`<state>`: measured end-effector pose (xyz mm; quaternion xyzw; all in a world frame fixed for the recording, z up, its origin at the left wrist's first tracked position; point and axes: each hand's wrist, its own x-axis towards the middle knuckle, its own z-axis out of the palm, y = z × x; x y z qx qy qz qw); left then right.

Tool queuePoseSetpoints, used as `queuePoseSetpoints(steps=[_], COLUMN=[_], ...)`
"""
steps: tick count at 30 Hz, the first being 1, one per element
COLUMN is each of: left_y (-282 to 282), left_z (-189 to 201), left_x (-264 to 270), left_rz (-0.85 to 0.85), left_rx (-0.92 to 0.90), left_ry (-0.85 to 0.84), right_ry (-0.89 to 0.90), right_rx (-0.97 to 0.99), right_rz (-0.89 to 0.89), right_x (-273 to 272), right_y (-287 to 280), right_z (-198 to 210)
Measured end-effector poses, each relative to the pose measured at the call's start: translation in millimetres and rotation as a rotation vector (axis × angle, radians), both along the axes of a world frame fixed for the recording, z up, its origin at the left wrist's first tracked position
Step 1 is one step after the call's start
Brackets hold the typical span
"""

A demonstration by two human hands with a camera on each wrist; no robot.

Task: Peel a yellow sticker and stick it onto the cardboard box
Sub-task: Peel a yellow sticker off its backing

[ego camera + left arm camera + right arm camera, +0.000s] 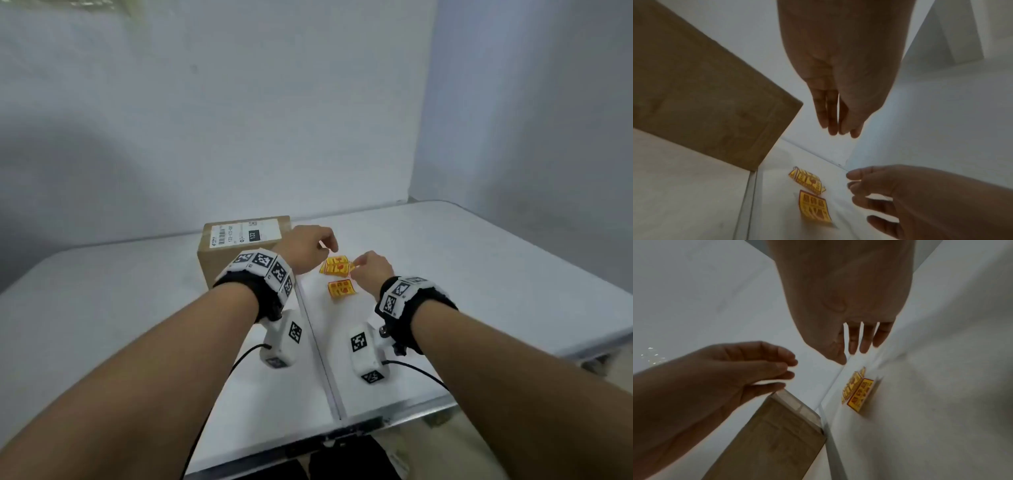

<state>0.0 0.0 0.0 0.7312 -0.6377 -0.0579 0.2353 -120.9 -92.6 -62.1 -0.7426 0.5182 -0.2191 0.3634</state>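
Note:
A brown cardboard box (213,265) with a white shipping label on top stands at the back of the white table. Right of it lie two yellow stickers with red print: a far, crumpled one (336,265) and a near, flatter one (342,288). My left hand (320,245) hovers between the box and the far sticker, fingers relaxed and empty. My right hand (364,263) hovers just right of the far sticker, fingers loosely spread, holding nothing. The left wrist view shows both stickers (807,181) (815,207) lying flat, with the box (705,97) beside them. In the right wrist view, my right hand (857,347) hangs above them.
A seam (318,346) runs down the table (479,274) from near the box toward me. White walls close off the back and right side. The table's front edge (394,416) is near my body. Cables trail from the wrist cameras.

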Motion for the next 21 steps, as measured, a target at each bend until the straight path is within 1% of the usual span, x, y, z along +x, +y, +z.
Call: queuePoseSetpoints(steps=[5, 8, 11, 14, 16, 18, 21], left_y=[12, 14, 15, 14, 12, 9, 4], left_z=[-21, -35, -45, -51, -55, -60, -66], left_x=[4, 7, 9, 11, 12, 13, 14], left_rz=[-0.002, 0.026, 0.098, 0.139, 0.169, 0.208, 0.29], left_rx=[0.129, 0.134, 0.14, 0.149, 0.146, 0.142, 0.167], left_ry=[0.1, 0.203, 0.441, 0.59, 0.668, 0.738, 0.86], right_ry=[0.079, 0.128, 0.188, 0.208, 0.145, 0.011, -0.205], right_rx=[0.14, 0.134, 0.089, 0.09, 0.093, 0.109, 0.189], right_rz=[0.086, 0.167, 0.225, 0.211, 0.185, 0.157, 0.12], right_x=[-8, -4, 2, 8, 8, 5, -3], right_y=[-1, -1, -4, -11, -15, -18, -19], right_z=[-10, -16, -20, -25, -30, -35, -39])
